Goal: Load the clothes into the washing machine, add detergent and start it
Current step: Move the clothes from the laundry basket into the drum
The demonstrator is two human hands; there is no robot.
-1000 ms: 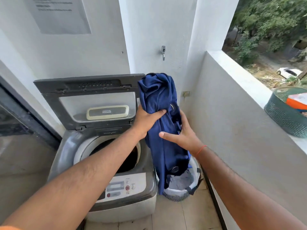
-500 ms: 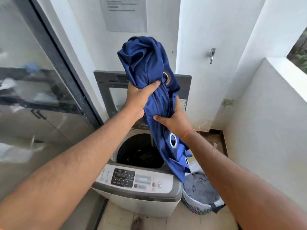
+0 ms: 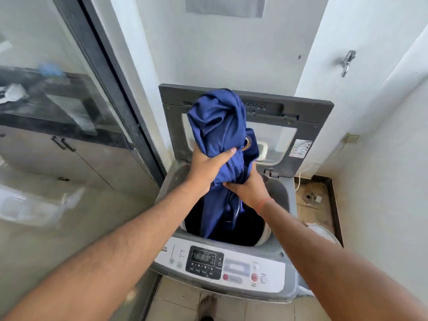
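A bunched dark blue cloth with metal eyelets (image 3: 217, 126) hangs over the open drum (image 3: 245, 230) of a grey top-loading washing machine (image 3: 281, 198). My left hand (image 3: 209, 164) grips the cloth high up. Lower down, my right hand (image 3: 249, 188), with an orange thread at the wrist, grips it too. The cloth's lower end reaches down inside the drum. Behind the cloth the machine's lid (image 3: 301, 121) stands upright. The control panel (image 3: 220, 262) faces me at the front.
A glass sliding door with a dark frame (image 3: 120, 93) runs along the left. A white laundry basket's rim (image 3: 324, 232) shows right of the machine, near a floor drain (image 3: 309, 196). A tap (image 3: 347, 62) sticks out of the right wall. My bare foot (image 3: 207, 304) is on the tiles.
Both hands have brought the blue cloth from above the basket leftward and down over the drum; its lower end now hangs inside. My view has shifted toward the machine.
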